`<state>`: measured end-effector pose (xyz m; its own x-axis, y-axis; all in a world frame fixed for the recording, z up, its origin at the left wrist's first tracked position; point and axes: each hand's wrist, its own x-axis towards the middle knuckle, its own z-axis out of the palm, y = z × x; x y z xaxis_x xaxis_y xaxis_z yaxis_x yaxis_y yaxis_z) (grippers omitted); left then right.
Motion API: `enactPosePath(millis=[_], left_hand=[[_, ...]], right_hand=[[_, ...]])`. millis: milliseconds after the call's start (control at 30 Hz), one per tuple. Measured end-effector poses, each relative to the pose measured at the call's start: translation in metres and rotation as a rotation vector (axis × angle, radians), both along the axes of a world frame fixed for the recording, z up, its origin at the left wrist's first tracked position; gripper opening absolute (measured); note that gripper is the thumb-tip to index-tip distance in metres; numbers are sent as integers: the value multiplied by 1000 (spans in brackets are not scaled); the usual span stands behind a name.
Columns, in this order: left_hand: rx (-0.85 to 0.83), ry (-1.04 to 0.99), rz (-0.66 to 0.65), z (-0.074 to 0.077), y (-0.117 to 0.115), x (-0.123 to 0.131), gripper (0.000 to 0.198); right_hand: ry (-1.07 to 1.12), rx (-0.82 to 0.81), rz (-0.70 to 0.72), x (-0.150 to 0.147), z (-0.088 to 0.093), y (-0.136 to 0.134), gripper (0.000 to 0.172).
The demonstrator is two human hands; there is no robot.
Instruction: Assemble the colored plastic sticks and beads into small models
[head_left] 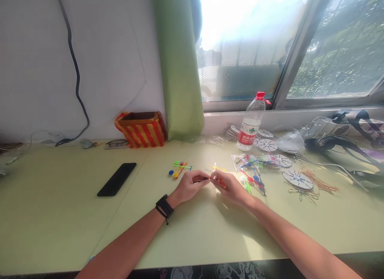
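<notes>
My left hand [190, 186], with a black watch [165, 206] on its wrist, is closed in a pinch above the table. Fingertip to fingertip with it, my right hand [230, 188] is pinched too. A small, thin dark piece [205, 179] shows between the fingertips; its kind is too small to make out. Just beyond my left hand lies a little pile of coloured plastic pointer-like pieces [180, 169]. A yellow and white piece [215, 167] lies behind the fingers. More red, blue, green and black pieces [253, 180] lie right of my right hand.
A black phone [117, 179] lies at left. At the back stand a striped box [144, 131] and a water bottle [250, 123]. White slotted discs [297, 179], thin copper-coloured wires [321, 181], plastic bags [289, 142] and black straps [336, 145] crowd the right side.
</notes>
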<state>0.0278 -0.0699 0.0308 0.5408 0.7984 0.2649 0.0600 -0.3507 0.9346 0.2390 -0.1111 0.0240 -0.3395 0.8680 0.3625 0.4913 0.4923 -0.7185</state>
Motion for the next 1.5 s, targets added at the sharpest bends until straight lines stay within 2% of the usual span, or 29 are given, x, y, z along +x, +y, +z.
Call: enactPosePath(millis=[300,533,733,933,1000,1100,1167,1333,1500], left_hand=[[3,43,-23,2,-1,-2,27],[-244,-45,-125,8,0,-7,37],[-205,-88,8,2,8,-9,37],[-236,-130,36,0,10,-9,32],[-253,-159,52,-1,10,-9,32],[-270,-177,65,-3,11,-10,32],[-271,-180,60,-3,12,-11,32],[-274,-165,38,-1,10,-11,31],[-282,-151,-23,2,3,-10,28]], right_hand=[[76,-25,37,2,0,3,17],[193,-77,45,4,13,2,23],[254,-39,-91,5,14,3,31],[301,-56,-59,2,14,-1,37],[307,-84,-46,1,13,-1,33],[270,-205,67,2,11,-1,60],[272,-244,104,3,12,-1,66],[285,-218,25,4,18,0,48],[250,-247,63,1,21,-3,38]])
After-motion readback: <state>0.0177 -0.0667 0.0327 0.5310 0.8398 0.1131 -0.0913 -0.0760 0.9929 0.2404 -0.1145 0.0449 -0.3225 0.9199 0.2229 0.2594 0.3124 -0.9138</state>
